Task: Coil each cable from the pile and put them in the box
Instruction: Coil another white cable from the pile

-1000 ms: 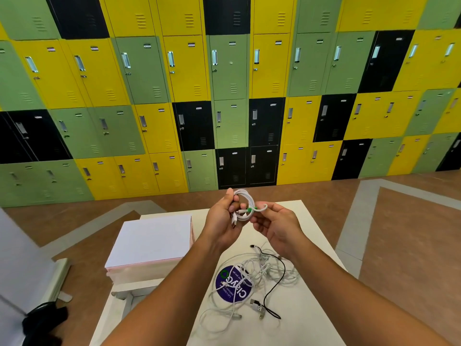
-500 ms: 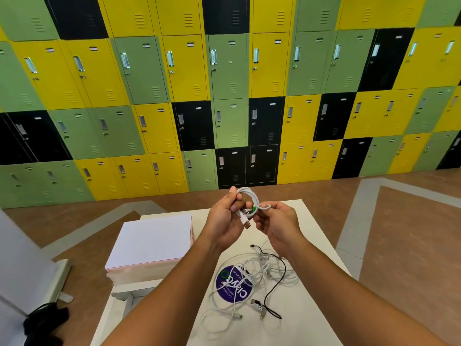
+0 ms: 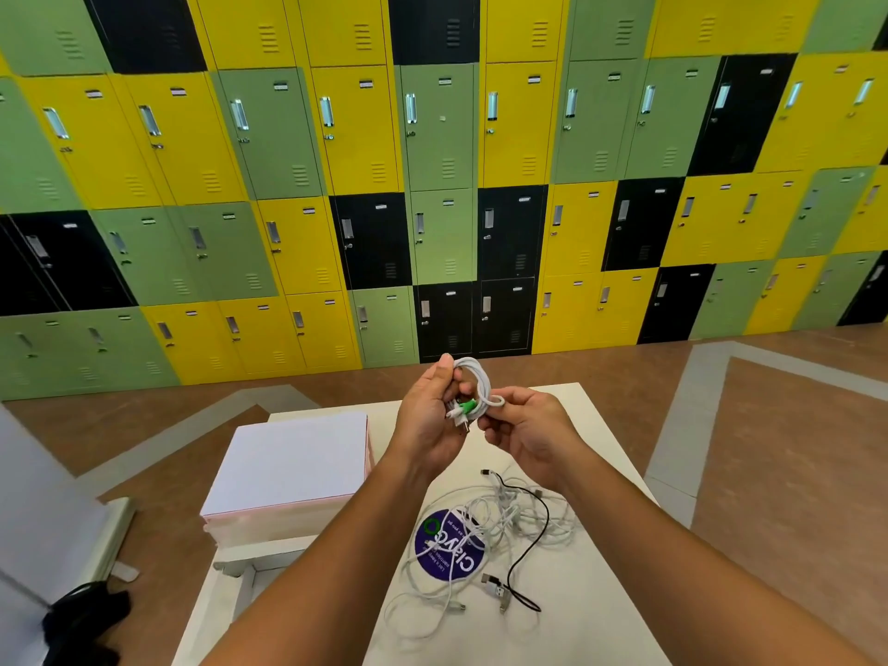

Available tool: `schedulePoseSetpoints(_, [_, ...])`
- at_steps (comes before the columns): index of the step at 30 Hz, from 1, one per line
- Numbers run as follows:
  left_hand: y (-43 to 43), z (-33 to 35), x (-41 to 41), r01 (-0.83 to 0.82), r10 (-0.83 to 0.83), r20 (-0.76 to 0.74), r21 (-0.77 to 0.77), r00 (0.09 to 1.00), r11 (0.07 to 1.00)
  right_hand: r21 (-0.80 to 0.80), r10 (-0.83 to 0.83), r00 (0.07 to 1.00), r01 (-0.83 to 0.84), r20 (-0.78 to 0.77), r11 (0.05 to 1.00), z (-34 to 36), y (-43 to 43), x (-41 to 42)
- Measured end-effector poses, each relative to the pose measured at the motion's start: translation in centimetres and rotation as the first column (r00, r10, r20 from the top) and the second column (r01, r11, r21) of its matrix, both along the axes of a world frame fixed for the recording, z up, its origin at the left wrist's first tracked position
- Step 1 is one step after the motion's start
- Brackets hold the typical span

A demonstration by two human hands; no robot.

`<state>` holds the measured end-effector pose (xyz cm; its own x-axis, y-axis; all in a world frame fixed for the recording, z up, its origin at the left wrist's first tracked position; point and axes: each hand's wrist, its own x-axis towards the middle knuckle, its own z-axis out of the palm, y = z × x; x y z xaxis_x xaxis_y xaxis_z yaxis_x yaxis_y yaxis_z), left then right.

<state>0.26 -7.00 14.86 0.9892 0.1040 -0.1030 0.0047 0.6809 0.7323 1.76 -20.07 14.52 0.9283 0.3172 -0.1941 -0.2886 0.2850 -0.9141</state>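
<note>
A small white coiled cable (image 3: 475, 384) with a green end hangs above the white table (image 3: 591, 617). My left hand (image 3: 427, 415) grips the coil from the left, fingers curled round its loops. On the right, my right hand (image 3: 533, 425) pinches a short loop of the same cable. Below my hands a tangled pile of white cables (image 3: 480, 535) and one black cable (image 3: 533, 535) lies on the table. The pink box with a white lid (image 3: 288, 473) stands shut at the table's left side.
A round purple sticker (image 3: 449, 550) lies under the pile. A wall of green, yellow and black lockers (image 3: 432, 161) fills the background across a brown floor. A dark object (image 3: 81, 617) lies on the floor at lower left.
The loose cable end has been drawn in tighter against the coil. Both hands stay at the same place above the table.
</note>
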Motion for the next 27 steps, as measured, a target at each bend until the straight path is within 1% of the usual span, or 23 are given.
schedulePoseSetpoints(4, [-0.2,-0.1,0.1,-0.008,0.008,0.006,0.071,1.0,0.997,-0.008,0.088,0.995,-0.088,0.049,0.996,-0.5,-0.5,0.0])
schedulePoseSetpoints(8, [-0.5,-0.1,0.3,-0.039,0.037,0.022,0.088,0.999,0.995,-0.032,0.211,0.974,-0.209,0.081,0.977,-0.8,-1.0,-0.2])
schedulePoseSetpoints(11, [-0.5,-0.2,0.6,-0.103,0.099,0.042,0.112,0.994,0.988,-0.038,0.269,0.96,-0.267,0.077,0.963,-0.7,-1.2,-0.3])
schedulePoseSetpoints(13, [-0.5,-0.2,0.7,-0.155,0.145,0.065,0.189,0.987,0.97,-0.024,0.301,0.95,-0.3,0.085,0.953,-0.6,-1.1,-0.6])
schedulePoseSetpoints(15, [-0.6,-0.2,0.6,-0.22,0.199,0.097,0.312,0.975,0.924,-0.005,0.327,0.941,-0.328,0.089,0.945,-0.7,-0.9,-0.9])
schedulePoseSetpoints(17, [-0.5,-0.4,0.6,-0.298,0.268,0.129,0.408,0.955,0.863,0.001,0.321,0.942,-0.323,0.095,0.947,-0.7,-0.5,-1.3])
schedulePoseSetpoints(19, [-0.6,-0.9,0.5,-0.355,0.316,0.164,0.485,0.934,0.799,-0.011,0.279,0.957,-0.279,0.086,0.96,-0.5,0.3,-1.7])
schedulePoseSetpoints(22, [-1.2,-1.9,0.2,-0.368,0.31,0.201,0.563,0.929,0.74,-0.098,0.164,0.986,-0.16,0.036,0.982,-0.3,1.8,-1.9])
schedulePoseSetpoints(24, [-1.4,-2.1,0.1,-0.348,0.299,0.182,0.566,0.937,0.747,-0.12,0.128,0.992,-0.125,0.022,0.985,-0.4,2.3,-1.8])
schedulePoseSetpoints(27, [-0.9,-2.0,0.2,-0.297,0.254,0.156,0.431,0.954,0.852,-0.1,0.143,0.99,-0.14,0.019,0.985,-0.4,1.6,-1.3])
